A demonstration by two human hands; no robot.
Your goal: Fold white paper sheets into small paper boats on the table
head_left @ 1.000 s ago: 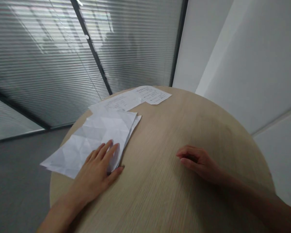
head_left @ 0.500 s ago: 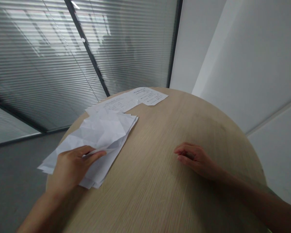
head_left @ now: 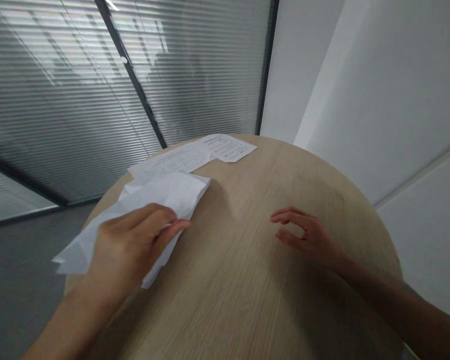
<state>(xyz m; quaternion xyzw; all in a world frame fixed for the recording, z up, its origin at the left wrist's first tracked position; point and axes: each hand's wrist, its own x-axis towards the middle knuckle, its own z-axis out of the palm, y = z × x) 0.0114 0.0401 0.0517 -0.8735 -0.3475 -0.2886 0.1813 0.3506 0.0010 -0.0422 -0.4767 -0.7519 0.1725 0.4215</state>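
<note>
My left hand pinches the near right edge of a creased white sheet of paper and holds that edge up. Under it lie more white sheets in a loose stack at the left of the table; the hand hides part of them. My right hand hovers or rests over the bare wood to the right, thumb and fingers apart, with nothing between them.
Two printed sheets lie overlapping at the far edge of the round wooden table. Behind stands a glass partition with blinds. A white wall rises on the right.
My left hand has moved up and to the right, lifting the sheet's edge further. My right hand's fingers have spread from the thumb.
</note>
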